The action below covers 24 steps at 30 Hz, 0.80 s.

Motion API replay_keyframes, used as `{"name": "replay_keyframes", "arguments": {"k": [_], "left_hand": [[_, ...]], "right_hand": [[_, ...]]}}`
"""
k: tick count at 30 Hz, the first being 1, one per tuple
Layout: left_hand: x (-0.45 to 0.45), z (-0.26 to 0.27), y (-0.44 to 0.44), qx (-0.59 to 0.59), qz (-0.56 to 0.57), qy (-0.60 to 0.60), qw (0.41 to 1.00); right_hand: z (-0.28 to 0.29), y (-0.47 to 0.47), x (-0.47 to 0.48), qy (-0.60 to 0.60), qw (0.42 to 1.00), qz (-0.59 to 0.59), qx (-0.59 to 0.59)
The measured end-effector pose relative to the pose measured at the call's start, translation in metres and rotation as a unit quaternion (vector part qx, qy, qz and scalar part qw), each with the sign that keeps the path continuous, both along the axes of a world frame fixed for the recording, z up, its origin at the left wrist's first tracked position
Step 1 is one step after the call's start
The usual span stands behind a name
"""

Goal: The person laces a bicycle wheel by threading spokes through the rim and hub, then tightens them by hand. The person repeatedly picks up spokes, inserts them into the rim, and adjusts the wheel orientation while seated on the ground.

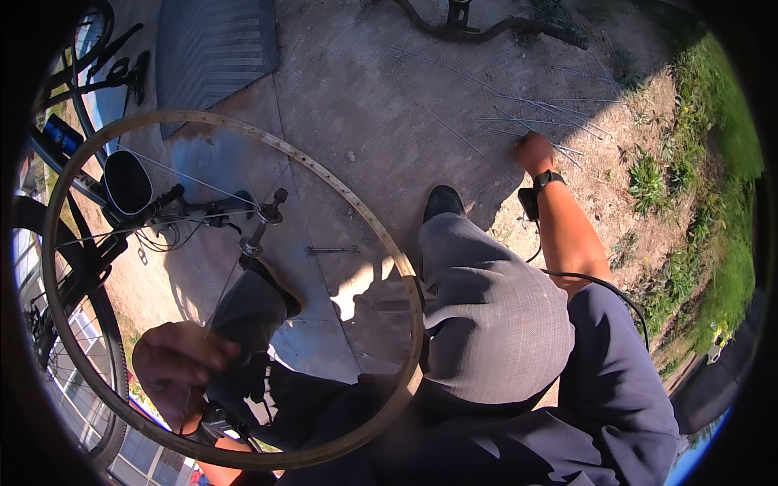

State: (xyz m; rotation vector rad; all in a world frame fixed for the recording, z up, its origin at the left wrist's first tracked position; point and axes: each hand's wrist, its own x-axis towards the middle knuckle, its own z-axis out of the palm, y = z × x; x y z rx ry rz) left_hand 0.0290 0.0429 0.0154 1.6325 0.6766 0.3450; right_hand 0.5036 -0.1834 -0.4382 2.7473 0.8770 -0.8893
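Observation:
A bare bicycle wheel rim (pixel 328 176) with worn paint leans across my legs. Its metal hub (pixel 261 231) sits inside, joined to the rim by only a few thin spokes (pixel 182 172). My left hand (pixel 182 364), slightly blurred, is inside the lower left of the rim, its fingers curled on a spoke that runs down from the hub. To the right, my right hand (pixel 537 154) reaches down to loose spokes (pixel 547 109) scattered on the ground. Its fingertips are turned away, so whether it grips a spoke is hidden.
Bicycles with a handlebar (pixel 152 203) stand close on the left. A ridged metal sheet (pixel 216 54) lies at the upper left, and a drop handlebar (pixel 486 30) is at the top. A thin metal tool (pixel 332 250) lies between my feet. Green plants (pixel 650 176) border the right.

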Motion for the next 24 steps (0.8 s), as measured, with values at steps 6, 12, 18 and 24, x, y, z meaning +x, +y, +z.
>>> {"name": "replay_keyframes", "arguments": {"k": [6, 12, 18, 24], "left_hand": [[0.000, -0.003, 0.005, -0.034, 0.002, -0.024, 0.999], [-0.001, -0.005, 0.004, -0.062, -0.001, -0.063, 0.996], [0.001, -0.005, -0.007, -0.044, 0.037, -0.063, 0.996], [0.004, -0.008, 0.001, -0.040, 0.001, -0.082, 0.996]], "right_hand": [[-0.013, -0.006, 0.006, 0.007, 0.999, -0.016, 0.030], [-0.005, -0.008, 0.014, 0.023, 0.999, -0.003, 0.027], [-0.020, -0.020, 0.009, -0.020, 0.998, 0.017, 0.051], [-0.033, -0.019, 0.005, -0.079, 0.996, 0.021, 0.046]]}}
